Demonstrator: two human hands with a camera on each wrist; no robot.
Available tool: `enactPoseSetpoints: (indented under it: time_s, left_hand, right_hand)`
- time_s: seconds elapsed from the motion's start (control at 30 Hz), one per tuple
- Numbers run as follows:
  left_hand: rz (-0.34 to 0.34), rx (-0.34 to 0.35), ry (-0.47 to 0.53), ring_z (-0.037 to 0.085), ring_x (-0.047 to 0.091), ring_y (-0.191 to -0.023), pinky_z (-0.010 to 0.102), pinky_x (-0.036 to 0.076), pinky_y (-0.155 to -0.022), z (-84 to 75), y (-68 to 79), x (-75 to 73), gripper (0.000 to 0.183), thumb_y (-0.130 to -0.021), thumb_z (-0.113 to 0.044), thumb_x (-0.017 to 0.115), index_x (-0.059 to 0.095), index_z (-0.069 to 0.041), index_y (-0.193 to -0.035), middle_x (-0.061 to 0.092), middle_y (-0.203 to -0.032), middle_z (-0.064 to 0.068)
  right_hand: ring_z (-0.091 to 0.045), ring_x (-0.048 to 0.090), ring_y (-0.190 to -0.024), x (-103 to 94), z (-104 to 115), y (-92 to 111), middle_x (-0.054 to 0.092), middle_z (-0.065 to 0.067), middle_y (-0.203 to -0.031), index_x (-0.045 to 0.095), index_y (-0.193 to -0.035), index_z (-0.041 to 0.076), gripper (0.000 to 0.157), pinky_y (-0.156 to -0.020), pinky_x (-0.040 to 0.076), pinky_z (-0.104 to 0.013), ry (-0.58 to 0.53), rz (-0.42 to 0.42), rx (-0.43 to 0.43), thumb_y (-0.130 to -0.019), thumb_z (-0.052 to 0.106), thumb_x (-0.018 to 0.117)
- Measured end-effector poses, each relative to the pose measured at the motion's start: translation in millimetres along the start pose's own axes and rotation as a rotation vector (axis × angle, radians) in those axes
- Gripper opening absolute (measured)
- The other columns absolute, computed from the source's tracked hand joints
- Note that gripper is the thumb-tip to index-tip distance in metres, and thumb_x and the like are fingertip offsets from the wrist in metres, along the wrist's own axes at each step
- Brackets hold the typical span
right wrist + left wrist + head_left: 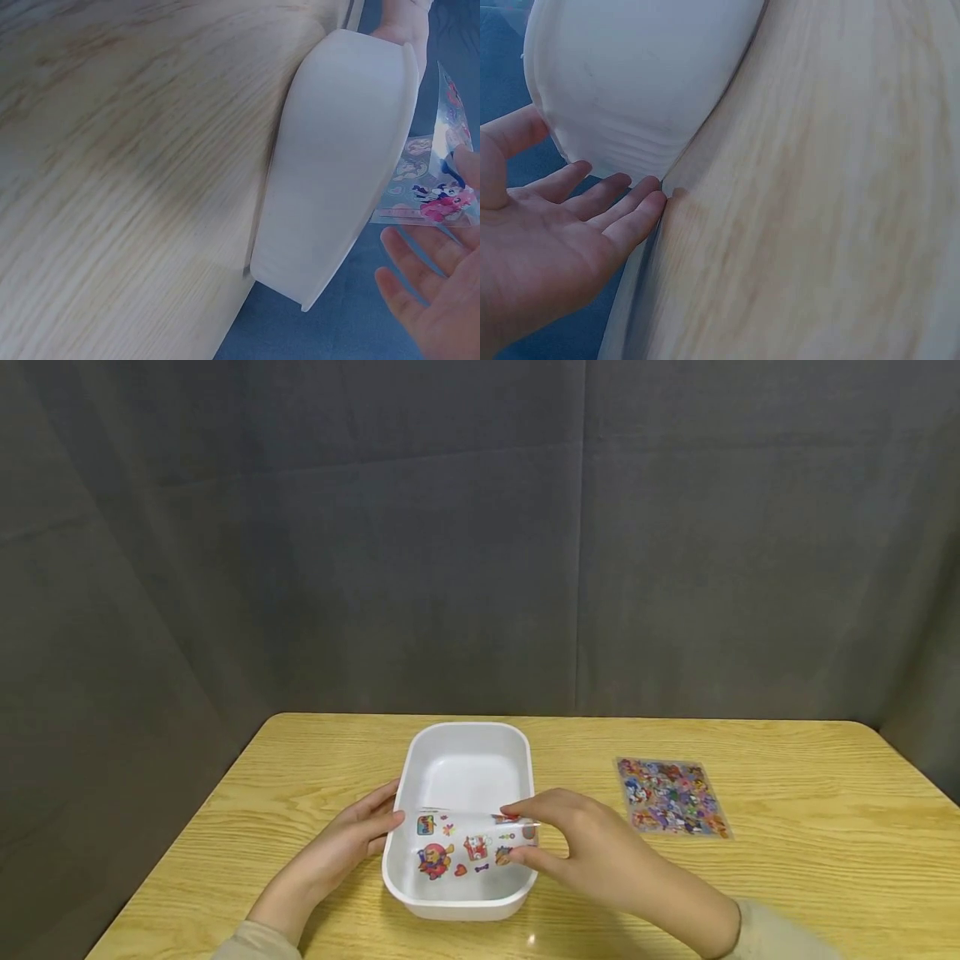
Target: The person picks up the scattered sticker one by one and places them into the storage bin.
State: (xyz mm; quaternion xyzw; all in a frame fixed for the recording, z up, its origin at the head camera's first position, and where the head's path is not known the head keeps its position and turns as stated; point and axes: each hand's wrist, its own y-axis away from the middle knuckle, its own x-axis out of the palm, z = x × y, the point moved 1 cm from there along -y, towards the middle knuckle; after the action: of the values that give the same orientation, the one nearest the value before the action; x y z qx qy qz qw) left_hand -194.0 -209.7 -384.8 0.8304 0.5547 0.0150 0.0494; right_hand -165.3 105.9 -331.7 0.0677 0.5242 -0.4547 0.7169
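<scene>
A white plastic basin (471, 906) stands on the table, its open top facing up. My left hand (341, 852) rests against its left side, thumb at the rim and loosely straight fingers touching the outer wall, as the left wrist view also shows. My right hand (588, 843) pinches the right end of a clear sticker sheet (450, 852) between thumb and fingers. Printed with small cartoon figures, the sheet is bent and held over the near half of the basin. In the right wrist view the sheet (442, 199) shows pink and blue figures and a raised flap.
A second, densely printed colourful sticker sheet (673, 797) lies flat on the wooden table (810, 860), right of the basin. Behind the table's far edge hangs a dark grey curtain (450, 568).
</scene>
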Motion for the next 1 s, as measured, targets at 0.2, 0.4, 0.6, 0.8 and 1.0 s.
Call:
enactPoseSetpoints:
  time_s: [0.2, 0.4, 0.6, 0.8, 1.0]
  left_hand:
    - [0.013, 0.007, 0.003, 0.030, 0.038, -0.138, 0.034, 0.041, -0.109, 0.6, -0.3, -1.0, 0.070, -0.102, -0.020, 0.055, 0.017, 0.000, -0.157, 0.023, -0.159, 0.024]
    - [0.014, 0.008, 0.004, 0.029, 0.039, -0.138, 0.032, 0.042, -0.108, 1.1, -1.0, -0.8, 0.070, -0.102, -0.020, 0.055, 0.017, 0.000, -0.157, 0.024, -0.159, 0.023]
    - [0.018, 0.018, 0.003, 0.029, 0.038, -0.138, 0.034, 0.040, -0.109, 0.1, -0.7, -1.6, 0.070, -0.102, -0.020, 0.054, 0.016, 0.001, -0.157, 0.023, -0.159, 0.024]
    - [0.013, 0.013, 0.014, 0.029, 0.039, -0.138, 0.033, 0.041, -0.108, -0.2, -0.5, -1.2, 0.069, -0.102, -0.019, 0.054, 0.016, 0.001, -0.157, 0.024, -0.159, 0.024]
    - [0.018, 0.016, 0.012, 0.032, 0.037, -0.139, 0.034, 0.040, -0.109, 0.2, 0.2, -0.9, 0.069, -0.102, -0.020, 0.053, 0.016, 0.001, -0.157, 0.023, -0.159, 0.025]
  right_hand:
    - [-0.012, 0.062, -0.110, 6.1, 1.6, -2.8, 0.067, 0.010, -0.117, 0.068, -0.125, 0.021, 0.041, -0.092, 0.054, -0.041, 0.004, 0.026, -0.016, -0.091, 0.045, 0.069]
    - [-0.013, 0.063, -0.107, 11.9, 2.9, -4.9, 0.069, 0.006, -0.114, 0.070, -0.121, 0.018, 0.038, -0.090, 0.054, -0.040, 0.062, 0.003, -0.044, -0.088, 0.035, 0.076]
    - [-0.014, 0.063, -0.106, 15.0, 2.5, -4.8, 0.069, 0.004, -0.112, 0.070, -0.120, 0.014, 0.039, -0.090, 0.054, -0.039, 0.091, -0.012, -0.049, -0.087, 0.035, 0.076]
    - [-0.015, 0.062, -0.108, 15.5, 1.6, -4.5, 0.069, 0.003, -0.114, 0.070, -0.121, 0.015, 0.040, -0.091, 0.054, -0.041, 0.117, -0.020, -0.024, -0.087, 0.036, 0.077]
    - [-0.016, 0.061, -0.110, 17.3, 2.0, -4.6, 0.069, 0.002, -0.116, 0.069, -0.122, 0.014, 0.044, -0.092, 0.053, -0.041, 0.155, -0.031, -0.032, -0.085, 0.037, 0.078]
